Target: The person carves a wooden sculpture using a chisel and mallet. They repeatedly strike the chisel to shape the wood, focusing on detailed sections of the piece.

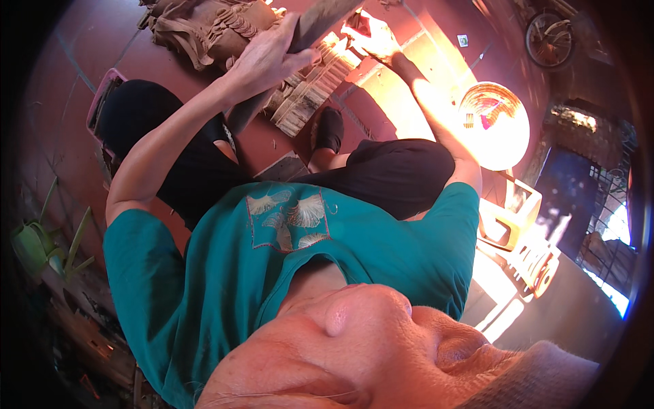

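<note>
My left hand (262, 60) is closed round a long, flat, grey-brown wooden bar (323, 24), which slants from between my legs up to the top edge. Its thumb lies along the bar's right side. Strong sunlight washes out my right hand (373, 39), whose bent fingers hold a small dark reddish thing (358, 26) of a kind I cannot make out. Under and beside the bar lies a stack of narrow, ridged wooden strips (308, 95). A brown heap with carved-looking, rope-like folds (204, 28) is on the floor beyond my left forearm.
Red floor tiles (415, 71) surround my feet. On the right stand a round woven basket (496, 116), bright in the sun, and a yellowish frame-like stool (511, 211). A bicycle wheel (549, 39) is at the far right, a green chair-like thing (37, 249) at the left.
</note>
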`<state>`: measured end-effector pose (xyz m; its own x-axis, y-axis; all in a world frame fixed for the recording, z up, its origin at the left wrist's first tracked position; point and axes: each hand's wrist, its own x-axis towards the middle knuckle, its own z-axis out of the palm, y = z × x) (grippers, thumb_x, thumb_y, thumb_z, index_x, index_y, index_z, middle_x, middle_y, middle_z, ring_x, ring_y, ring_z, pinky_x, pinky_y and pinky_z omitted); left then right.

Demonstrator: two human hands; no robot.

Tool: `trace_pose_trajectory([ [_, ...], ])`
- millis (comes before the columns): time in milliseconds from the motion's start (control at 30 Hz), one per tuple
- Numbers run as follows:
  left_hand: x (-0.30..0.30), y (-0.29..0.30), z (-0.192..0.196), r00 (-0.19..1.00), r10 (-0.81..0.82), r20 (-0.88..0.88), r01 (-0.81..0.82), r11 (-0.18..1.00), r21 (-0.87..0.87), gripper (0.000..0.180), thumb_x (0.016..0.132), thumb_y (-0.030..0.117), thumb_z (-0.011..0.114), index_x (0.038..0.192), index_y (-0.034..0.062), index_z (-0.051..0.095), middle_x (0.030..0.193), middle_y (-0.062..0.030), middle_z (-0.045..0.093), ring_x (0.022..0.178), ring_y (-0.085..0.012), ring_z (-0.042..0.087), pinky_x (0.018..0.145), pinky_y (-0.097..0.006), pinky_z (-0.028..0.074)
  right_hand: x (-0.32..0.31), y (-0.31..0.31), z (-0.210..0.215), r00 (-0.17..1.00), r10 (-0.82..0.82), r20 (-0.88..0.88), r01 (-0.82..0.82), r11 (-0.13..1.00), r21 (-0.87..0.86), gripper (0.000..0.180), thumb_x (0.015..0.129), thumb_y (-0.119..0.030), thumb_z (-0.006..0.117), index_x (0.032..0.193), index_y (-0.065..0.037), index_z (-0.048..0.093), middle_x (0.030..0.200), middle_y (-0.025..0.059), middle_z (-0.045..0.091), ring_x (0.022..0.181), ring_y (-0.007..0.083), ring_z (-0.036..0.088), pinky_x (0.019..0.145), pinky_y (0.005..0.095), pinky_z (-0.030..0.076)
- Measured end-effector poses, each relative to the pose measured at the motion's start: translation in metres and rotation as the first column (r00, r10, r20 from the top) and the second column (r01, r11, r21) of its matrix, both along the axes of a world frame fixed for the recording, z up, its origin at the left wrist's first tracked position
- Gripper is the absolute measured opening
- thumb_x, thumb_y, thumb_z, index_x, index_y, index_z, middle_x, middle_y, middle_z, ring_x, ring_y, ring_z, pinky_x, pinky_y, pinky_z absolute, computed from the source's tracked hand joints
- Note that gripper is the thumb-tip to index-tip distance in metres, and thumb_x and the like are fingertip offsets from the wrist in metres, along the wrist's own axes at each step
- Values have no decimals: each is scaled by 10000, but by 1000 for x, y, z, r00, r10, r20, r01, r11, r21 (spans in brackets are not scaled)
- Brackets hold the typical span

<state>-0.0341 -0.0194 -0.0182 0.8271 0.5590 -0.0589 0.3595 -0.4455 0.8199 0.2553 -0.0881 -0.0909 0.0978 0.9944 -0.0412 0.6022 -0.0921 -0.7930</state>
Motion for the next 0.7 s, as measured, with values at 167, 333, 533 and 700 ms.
trace_pose_trajectory([
  [167,-2,6,-9,996,7,85,1,996,-93,602,883,466,682,1103,-73,529,817,-205,683,745,-338,693,731,-437,531,22,9,-26,982,-9,190,4,1000,24,258,966,-136,694,1173,2,625,1086,146,742,1027,208,721,870,329,560],
  [333,-4,5,-5,991,41,125,-39,999,-17,578,891,451,677,1080,-78,541,768,-182,672,742,-294,698,732,-423,535,31,3,-19,999,4,-32,-2,998,55,203,966,-122,684,1125,-2,639,991,49,708,918,120,668,829,302,562],
  [533,1,-2,-2,989,10,145,0,998,-70,631,907,450,676,1246,-52,501,773,-167,638,692,-266,642,721,-408,516,24,-1,-19,990,-39,-134,41,999,13,264,943,-196,716,1124,-21,637,938,18,690,832,83,625,748,279,527],
  [700,2,-3,-8,997,24,79,-24,1000,4,689,905,451,691,1332,-44,475,771,-173,618,675,-235,630,709,-394,511,17,13,-23,992,-97,-80,89,991,-99,281,921,-237,742,1099,-43,645,891,50,690,790,120,635,740,331,539],
])
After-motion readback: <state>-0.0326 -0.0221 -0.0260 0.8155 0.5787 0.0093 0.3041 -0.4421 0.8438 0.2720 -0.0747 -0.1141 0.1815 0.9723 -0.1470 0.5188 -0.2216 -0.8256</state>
